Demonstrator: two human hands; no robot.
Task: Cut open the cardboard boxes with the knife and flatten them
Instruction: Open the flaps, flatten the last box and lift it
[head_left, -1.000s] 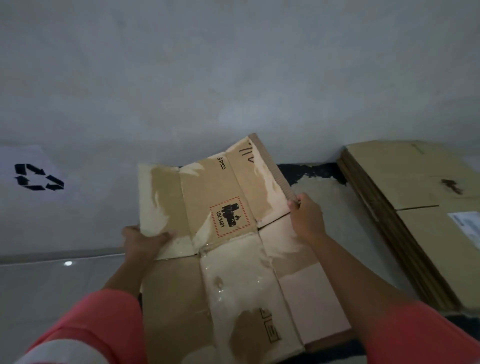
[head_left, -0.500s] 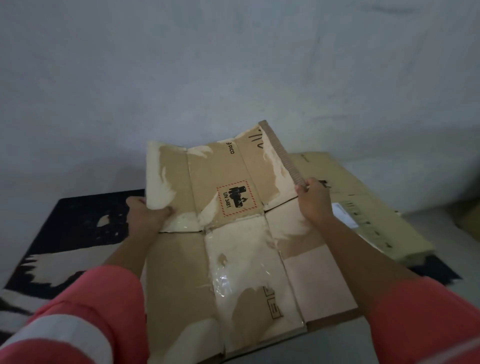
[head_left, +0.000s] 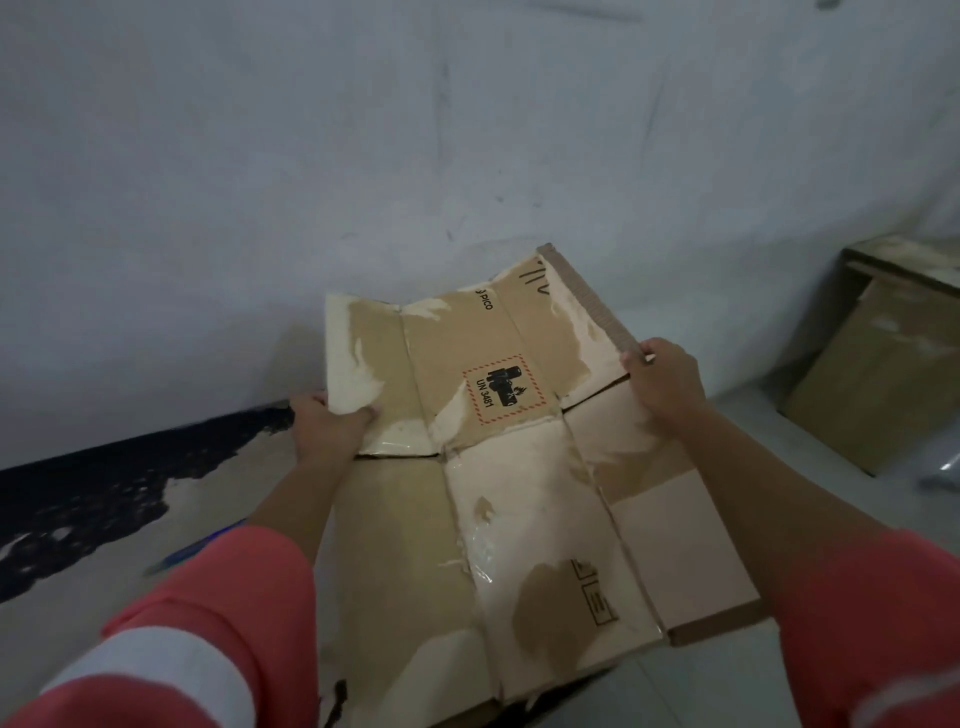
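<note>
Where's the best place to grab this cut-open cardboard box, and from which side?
Take the cardboard box by the outer edges of its raised flaps, one hand from each side, as the left hand and right hand do. It is wide and hinges at its creases, so one grip would likely let it fold.

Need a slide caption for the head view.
Left hand and right hand grip opposite edges of a cut-open cardboard box, its far flaps tilted up.

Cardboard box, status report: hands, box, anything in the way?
Left hand and right hand each grip a far flap of the opened brown cardboard box. Box spread open, far flaps bent up. Nothing blocking; another brown carton off right.
</note>
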